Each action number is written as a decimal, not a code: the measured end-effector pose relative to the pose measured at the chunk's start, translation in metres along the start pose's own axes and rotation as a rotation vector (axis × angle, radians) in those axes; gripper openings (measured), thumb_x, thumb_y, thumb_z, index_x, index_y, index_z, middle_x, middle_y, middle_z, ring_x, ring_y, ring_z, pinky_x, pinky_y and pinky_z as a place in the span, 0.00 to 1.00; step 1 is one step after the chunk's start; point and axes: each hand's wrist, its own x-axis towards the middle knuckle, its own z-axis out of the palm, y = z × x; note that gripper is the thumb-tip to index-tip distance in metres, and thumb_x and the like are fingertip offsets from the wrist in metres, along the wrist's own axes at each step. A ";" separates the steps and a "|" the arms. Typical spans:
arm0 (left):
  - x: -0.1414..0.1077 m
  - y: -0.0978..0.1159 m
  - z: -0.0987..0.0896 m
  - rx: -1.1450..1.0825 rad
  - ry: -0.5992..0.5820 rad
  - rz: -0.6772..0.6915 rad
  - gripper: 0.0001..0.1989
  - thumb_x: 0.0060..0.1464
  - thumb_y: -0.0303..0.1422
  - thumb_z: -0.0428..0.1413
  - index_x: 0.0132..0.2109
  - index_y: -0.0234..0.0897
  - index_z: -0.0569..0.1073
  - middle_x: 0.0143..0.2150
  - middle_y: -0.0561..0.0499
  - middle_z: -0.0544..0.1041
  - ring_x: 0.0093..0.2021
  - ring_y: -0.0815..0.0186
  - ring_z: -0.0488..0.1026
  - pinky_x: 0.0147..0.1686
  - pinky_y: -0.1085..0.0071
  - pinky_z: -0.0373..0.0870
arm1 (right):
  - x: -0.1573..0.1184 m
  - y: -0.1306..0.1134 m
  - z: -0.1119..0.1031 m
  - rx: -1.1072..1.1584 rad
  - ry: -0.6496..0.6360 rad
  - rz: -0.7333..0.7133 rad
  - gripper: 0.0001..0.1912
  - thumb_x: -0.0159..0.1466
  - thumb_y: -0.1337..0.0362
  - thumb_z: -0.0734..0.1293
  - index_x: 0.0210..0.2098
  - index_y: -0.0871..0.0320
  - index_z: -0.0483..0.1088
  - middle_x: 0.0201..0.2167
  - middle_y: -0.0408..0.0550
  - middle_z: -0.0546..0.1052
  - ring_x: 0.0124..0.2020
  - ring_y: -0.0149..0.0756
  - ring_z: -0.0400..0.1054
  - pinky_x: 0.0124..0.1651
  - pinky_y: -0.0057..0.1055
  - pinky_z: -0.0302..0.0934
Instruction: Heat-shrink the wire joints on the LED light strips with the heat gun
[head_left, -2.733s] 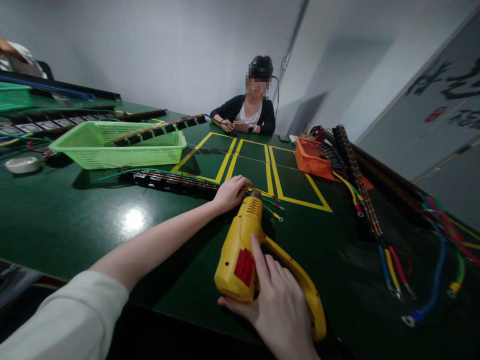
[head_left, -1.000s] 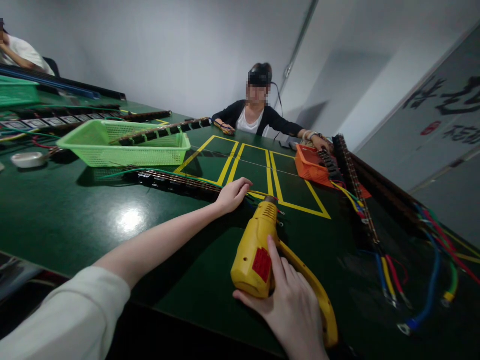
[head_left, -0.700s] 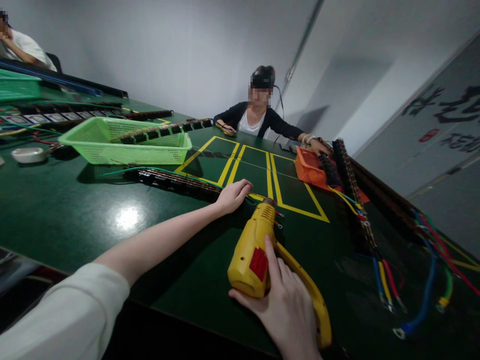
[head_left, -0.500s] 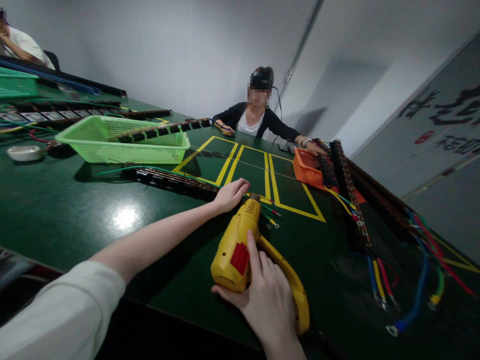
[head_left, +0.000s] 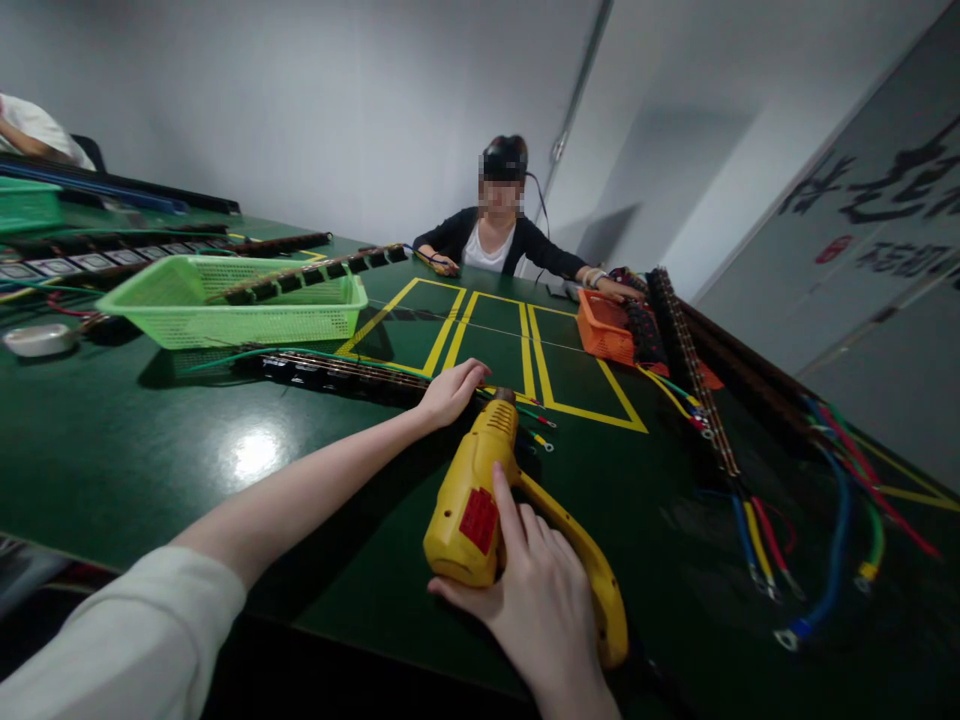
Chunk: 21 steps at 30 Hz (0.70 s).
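A yellow heat gun (head_left: 474, 500) with a red label is in my right hand (head_left: 551, 590), thumb behind its body and index finger along its side. Its metal nozzle points away from me, close to my left fingers. My left hand (head_left: 452, 393) is closed around the end of a long dark busbar assembly (head_left: 337, 372) with copper-coloured strips; the palm hides part of the grip. Beyond that hand, wires with ring terminals (head_left: 546, 444) stick out past the nozzle. A green wire runs along the assembly.
A light green basket (head_left: 300, 325) stands at left with another assembly across it. By it lies a small white dish (head_left: 39, 340). An orange basket (head_left: 606, 345) and assemblies with thick coloured cables (head_left: 832, 560) are at right. A co-worker (head_left: 495, 235) sits opposite; yellow tape marks the green table.
The view has shifted slightly, so the baskets and co-worker sit a little farther left. Both hands keep their grips, and the heat gun stays almost in place by my left fingers.
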 end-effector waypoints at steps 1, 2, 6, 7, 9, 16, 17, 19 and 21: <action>0.000 0.000 0.000 -0.005 -0.002 0.002 0.20 0.64 0.41 0.37 0.44 0.37 0.70 0.36 0.50 0.75 0.39 0.65 0.72 0.42 0.71 0.66 | -0.001 0.003 0.000 -0.013 0.000 0.009 0.57 0.48 0.30 0.60 0.67 0.55 0.41 0.35 0.50 0.71 0.33 0.45 0.67 0.36 0.42 0.63; 0.000 0.001 -0.001 -0.008 -0.005 0.005 0.20 0.64 0.41 0.37 0.44 0.37 0.70 0.36 0.50 0.75 0.39 0.65 0.72 0.42 0.71 0.66 | -0.002 0.007 -0.001 -0.025 -0.001 0.019 0.58 0.48 0.31 0.61 0.67 0.55 0.40 0.35 0.50 0.72 0.33 0.45 0.68 0.36 0.42 0.63; -0.001 0.003 -0.002 -0.001 -0.020 0.008 0.20 0.64 0.41 0.38 0.44 0.36 0.70 0.36 0.50 0.75 0.39 0.65 0.72 0.40 0.71 0.65 | -0.004 0.019 -0.003 -0.058 0.003 0.077 0.59 0.47 0.34 0.65 0.67 0.55 0.38 0.39 0.53 0.73 0.37 0.48 0.69 0.39 0.42 0.64; -0.001 0.003 -0.002 0.003 -0.025 0.009 0.19 0.64 0.41 0.38 0.44 0.36 0.70 0.36 0.50 0.75 0.39 0.64 0.72 0.40 0.71 0.66 | -0.005 0.021 -0.003 -0.069 0.006 0.087 0.59 0.47 0.34 0.65 0.67 0.55 0.38 0.40 0.54 0.73 0.38 0.48 0.69 0.39 0.42 0.64; -0.001 0.002 -0.002 0.019 -0.046 0.018 0.19 0.64 0.40 0.38 0.44 0.36 0.69 0.36 0.50 0.75 0.39 0.64 0.72 0.40 0.71 0.66 | -0.007 0.024 -0.002 -0.094 0.016 0.089 0.59 0.47 0.33 0.65 0.67 0.55 0.37 0.41 0.55 0.74 0.39 0.50 0.70 0.39 0.43 0.65; 0.019 0.036 -0.031 0.435 -0.099 0.262 0.11 0.59 0.34 0.46 0.43 0.38 0.70 0.44 0.46 0.71 0.46 0.61 0.69 0.46 0.64 0.68 | -0.015 0.022 -0.003 -0.095 0.067 -0.006 0.58 0.48 0.32 0.62 0.67 0.55 0.39 0.36 0.54 0.75 0.33 0.47 0.70 0.34 0.42 0.67; 0.022 0.052 -0.041 0.468 -0.063 0.326 0.10 0.59 0.34 0.46 0.42 0.38 0.71 0.43 0.47 0.72 0.46 0.61 0.69 0.48 0.62 0.66 | -0.017 0.020 -0.003 -0.093 0.086 -0.037 0.59 0.48 0.31 0.61 0.67 0.56 0.38 0.35 0.53 0.75 0.31 0.47 0.70 0.32 0.41 0.67; 0.022 0.090 -0.063 0.422 0.013 0.500 0.10 0.60 0.33 0.46 0.41 0.40 0.71 0.41 0.50 0.73 0.46 0.62 0.70 0.53 0.60 0.63 | -0.019 0.014 -0.001 -0.083 0.123 -0.119 0.62 0.47 0.28 0.58 0.67 0.59 0.36 0.31 0.52 0.75 0.28 0.47 0.70 0.29 0.41 0.66; 0.013 0.130 -0.085 0.308 0.102 0.673 0.10 0.61 0.33 0.46 0.41 0.43 0.72 0.41 0.53 0.74 0.44 0.65 0.71 0.51 0.63 0.65 | -0.020 0.006 0.003 -0.057 0.121 -0.218 0.60 0.50 0.30 0.57 0.67 0.62 0.33 0.29 0.51 0.75 0.25 0.45 0.70 0.27 0.39 0.65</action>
